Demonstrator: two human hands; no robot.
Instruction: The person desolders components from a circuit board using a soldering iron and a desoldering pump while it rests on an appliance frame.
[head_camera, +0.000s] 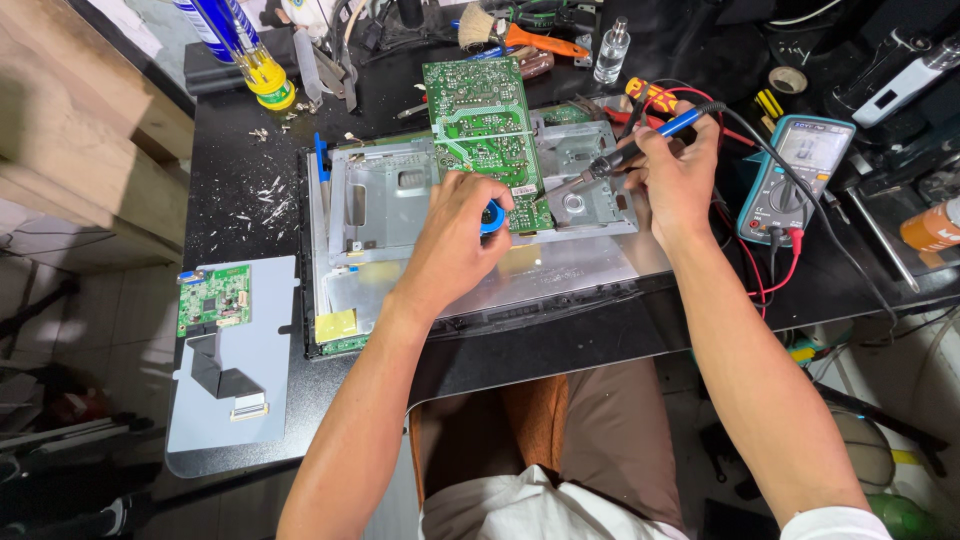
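While left hand (455, 235) grips blue spool (491, 216), right hand (680, 175) clamps soldering iron (625, 155) over circuit board (485, 125) between hands.

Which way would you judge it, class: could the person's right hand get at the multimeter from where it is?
Probably yes: the multimeter lies just beside the right hand, nothing between except leads, though that hand holds the soldering iron.

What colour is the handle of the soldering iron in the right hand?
Blue, with a black cord: soldering iron in the right hand, head view.
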